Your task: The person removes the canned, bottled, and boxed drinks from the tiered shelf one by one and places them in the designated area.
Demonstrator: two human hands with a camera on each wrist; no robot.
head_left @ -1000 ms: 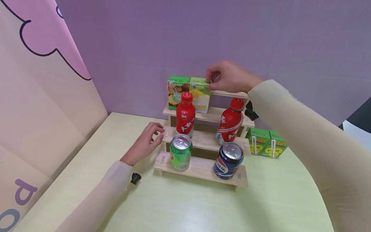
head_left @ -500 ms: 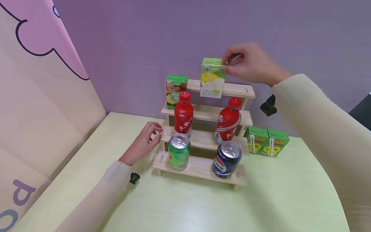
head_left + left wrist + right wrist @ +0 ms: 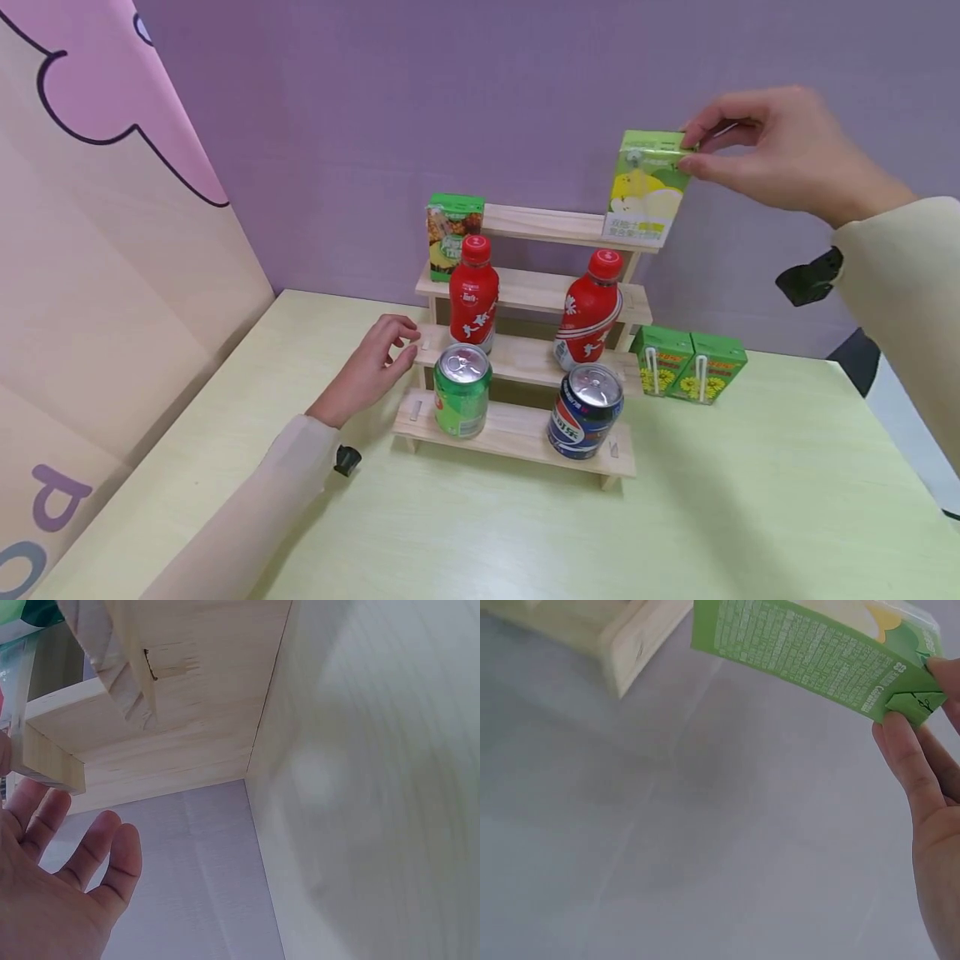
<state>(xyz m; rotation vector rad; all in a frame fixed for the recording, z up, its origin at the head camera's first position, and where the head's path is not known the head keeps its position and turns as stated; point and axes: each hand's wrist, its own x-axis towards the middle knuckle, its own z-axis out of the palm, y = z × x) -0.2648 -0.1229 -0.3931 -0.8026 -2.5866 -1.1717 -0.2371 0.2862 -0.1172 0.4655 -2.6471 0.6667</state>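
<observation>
My right hand (image 3: 787, 154) pinches the top right corner of a light green juice carton (image 3: 647, 187), held up in front of the right end of the top shelf. The right wrist view shows the carton's printed side (image 3: 802, 656) and my fingers at its end. My left hand (image 3: 369, 367), fingers relaxed, is at the left end of the wooden rack's second step from the bottom (image 3: 517, 357); in the left wrist view the hand (image 3: 67, 877) is beside the wood's edge. Whether it touches is unclear.
A green carton (image 3: 453, 237) stands at the third step's left. Red bottles (image 3: 474, 296) (image 3: 590, 312) are on the second step, the right one tilted. A green can (image 3: 462, 392) and a blue can (image 3: 585, 412) are on the lowest. Two green cartons (image 3: 690, 367) stand right of the rack.
The light green carton has left its place beside the other carton on the third step, moving up and right in my right hand. My left hand has stayed by the rack.
</observation>
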